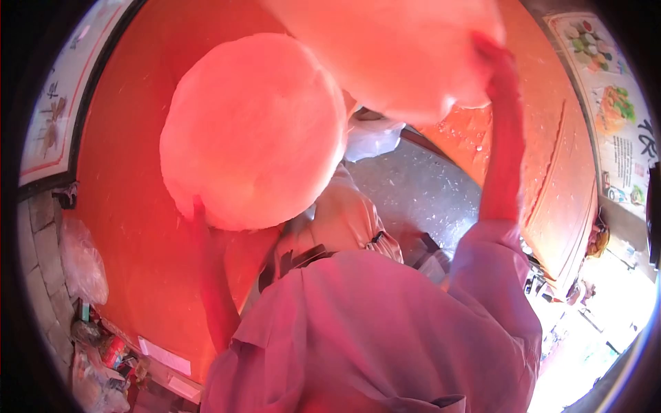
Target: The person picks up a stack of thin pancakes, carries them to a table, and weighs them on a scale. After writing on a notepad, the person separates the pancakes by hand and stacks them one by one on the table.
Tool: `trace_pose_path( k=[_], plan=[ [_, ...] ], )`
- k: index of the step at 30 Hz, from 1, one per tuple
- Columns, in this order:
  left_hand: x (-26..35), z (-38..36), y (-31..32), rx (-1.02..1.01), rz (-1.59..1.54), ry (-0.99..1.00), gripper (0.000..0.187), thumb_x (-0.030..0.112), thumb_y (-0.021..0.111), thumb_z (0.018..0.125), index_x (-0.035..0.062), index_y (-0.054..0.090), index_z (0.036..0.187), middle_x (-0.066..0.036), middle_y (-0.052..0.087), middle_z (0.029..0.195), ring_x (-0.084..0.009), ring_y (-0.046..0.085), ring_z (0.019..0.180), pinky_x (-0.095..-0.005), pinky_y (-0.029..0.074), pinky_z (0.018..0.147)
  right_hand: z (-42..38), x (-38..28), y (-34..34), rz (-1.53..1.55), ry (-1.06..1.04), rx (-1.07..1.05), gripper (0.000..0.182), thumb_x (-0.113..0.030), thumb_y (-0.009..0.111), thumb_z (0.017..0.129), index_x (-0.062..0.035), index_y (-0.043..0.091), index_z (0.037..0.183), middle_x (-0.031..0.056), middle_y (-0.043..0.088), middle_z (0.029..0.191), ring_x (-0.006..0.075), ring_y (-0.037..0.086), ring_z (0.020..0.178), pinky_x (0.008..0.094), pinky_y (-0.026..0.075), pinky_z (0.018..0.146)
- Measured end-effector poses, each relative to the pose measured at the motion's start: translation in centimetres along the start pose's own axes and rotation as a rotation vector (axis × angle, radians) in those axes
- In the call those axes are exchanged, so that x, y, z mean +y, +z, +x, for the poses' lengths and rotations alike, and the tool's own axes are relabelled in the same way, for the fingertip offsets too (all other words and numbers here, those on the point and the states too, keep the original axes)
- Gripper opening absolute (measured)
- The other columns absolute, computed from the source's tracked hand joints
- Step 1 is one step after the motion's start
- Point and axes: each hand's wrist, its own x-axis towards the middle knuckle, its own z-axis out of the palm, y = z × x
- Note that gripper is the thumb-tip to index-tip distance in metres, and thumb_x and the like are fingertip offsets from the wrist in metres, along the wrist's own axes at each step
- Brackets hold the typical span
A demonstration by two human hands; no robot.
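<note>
Two soft sheets: left hand [199, 210] touches round, fuzzy-edged sheet [255, 127]; right hand [491, 55] touches curved-edged sheet [406, 55]; finger grips unclear.

Large pink rounded sheet [406, 55], material unclear, cut off top center; right hand [492, 58] blurred; left hand [197, 210] partly hidden.

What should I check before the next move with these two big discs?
1. Left hand at the lower edge of the left disc: ok.
2. Right hand at the outer edge of the right disc: ok.
3. Firm hold by the fingers: cannot tell, details blurred.
4. Left disc's outline in view: ok.
5. Right disc's outline in view: not ok, cut off at the top.
6. Discs clear of each other: cannot tell.
</note>
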Motion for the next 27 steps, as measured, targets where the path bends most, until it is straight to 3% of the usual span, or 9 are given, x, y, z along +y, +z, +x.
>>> trace_pose_path(
  k=[3, 6, 8, 10, 12, 14, 15, 20, 27],
  plan=[
    [-0.7, 0.5, -0.3, 0.013, -0.001, 0.040, 0.073, 0.035, 0.061, 0.090, 0.0059, 0.021, 0.143, -0.015, 0.033, 0.142, -0.0314, 0.041, 0.126, -0.0466, 0.042, 0.101, 0.5, 1.2, -8.3, 0.108, 0.036, 0.326, 0.040, -0.030, 0.070, 0.081, -0.0009, 0.066, 0.108, 0.0100, 0.067, 0.093, 0.0165, 0.064, 0.083, 0.0254, 0.051, 0.065],
    [-1.7, 1.1, -1.1, -0.025, 0.040, 0.137, 0.070, 0.033, 0.061, 0.090, 0.0052, 0.024, 0.142, -0.014, 0.035, 0.141, -0.0294, 0.041, 0.127, -0.0448, 0.040, 0.102, -1.0, 1.5, -11.9, -0.742, 0.414, 0.594, 0.060, -0.050, 0.075, 0.070, -0.0010, 0.067, 0.104, 0.0133, 0.068, 0.091, 0.0215, 0.065, 0.082, 0.0309, 0.051, 0.066],
    [-2.1, 2.0, -2.2, -0.020, 0.145, 0.158, 0.069, 0.032, 0.060, 0.091, 0.0046, 0.023, 0.143, -0.012, 0.037, 0.141, -0.0267, 0.040, 0.128, -0.0425, 0.038, 0.104, 0.3, 10.1, -14.4, -1.107, -0.135, 0.820, 0.082, -0.063, 0.075, 0.062, -0.0012, 0.061, 0.114, 0.0174, 0.065, 0.094, 0.0276, 0.064, 0.081, 0.0407, 0.051, 0.068],
    [-1.8, 2.4, -1.6, -0.029, 0.291, 0.165, 0.069, 0.029, 0.059, 0.091, 0.0037, 0.023, 0.144, -0.011, 0.040, 0.139, -0.0234, 0.041, 0.126, -0.0386, 0.038, 0.101, -5.5, 5.3, -1.6, -1.430, -0.165, 0.796, 0.087, -0.057, 0.078, 0.063, 0.0070, 0.054, 0.116, 0.0187, 0.066, 0.099, 0.0324, 0.064, 0.093, 0.0387, 0.051, 0.078],
    [-1.1, 2.5, 0.3, -0.065, 0.412, 0.187, 0.067, 0.026, 0.060, 0.091, 0.0029, 0.025, 0.143, -0.009, 0.043, 0.134, -0.0200, 0.045, 0.118, -0.0336, 0.041, 0.094, -11.2, 1.1, 9.1, -0.540, -0.224, 0.323, 0.048, -0.030, 0.073, 0.078, -0.0002, 0.057, 0.111, 0.0166, 0.065, 0.094, 0.0244, 0.064, 0.086, 0.0379, 0.051, 0.071],
    [-1.4, 3.1, 0.8, -0.103, 0.470, 0.218, 0.064, 0.023, 0.060, 0.091, 0.0025, 0.028, 0.141, -0.007, 0.046, 0.128, -0.0162, 0.048, 0.110, -0.0291, 0.041, 0.087, -14.8, -0.8, 17.9, -0.477, 0.041, -0.357, 0.042, -0.010, 0.073, 0.076, -0.0004, 0.059, 0.114, 0.0100, 0.064, 0.091, 0.0163, 0.062, 0.084, 0.0298, 0.051, 0.074],
    [-1.6, 3.5, 0.8, -0.119, 0.483, 0.235, 0.062, 0.022, 0.059, 0.090, 0.0023, 0.030, 0.141, -0.006, 0.047, 0.126, -0.0143, 0.049, 0.105, -0.0269, 0.041, 0.083, -17.9, 0.8, 22.4, 0.414, 0.294, -0.508, 0.038, -0.010, 0.073, 0.076, -0.0019, 0.062, 0.112, 0.0086, 0.065, 0.093, 0.0156, 0.061, 0.085, 0.0266, 0.051, 0.074],
    [-1.8, 3.7, -2.0, -0.054, 0.463, 0.241, 0.045, 0.014, 0.057, 0.090, 0.0019, 0.043, 0.131, -0.005, 0.053, 0.117, -0.0109, 0.051, 0.099, -0.0258, 0.042, 0.078, -19.1, 1.6, 29.4, 0.241, 0.172, -0.843, 0.028, -0.009, 0.073, 0.076, -0.0006, 0.064, 0.101, 0.0030, 0.065, 0.088, 0.0118, 0.061, 0.079, 0.0255, 0.051, 0.071],
    [-3.8, 2.0, -4.4, 0.153, 0.126, 0.239, 0.040, 0.012, 0.055, 0.090, 0.0026, 0.046, 0.129, -0.005, 0.055, 0.118, -0.0134, 0.054, 0.104, -0.0288, 0.045, 0.082, -20.2, 0.8, 33.3, -0.448, -0.206, -0.697, 0.014, -0.017, 0.062, 0.079, -0.0055, 0.062, 0.085, 0.0082, 0.064, 0.075, 0.0240, 0.059, 0.063, 0.0348, 0.048, 0.060]
  ],
)
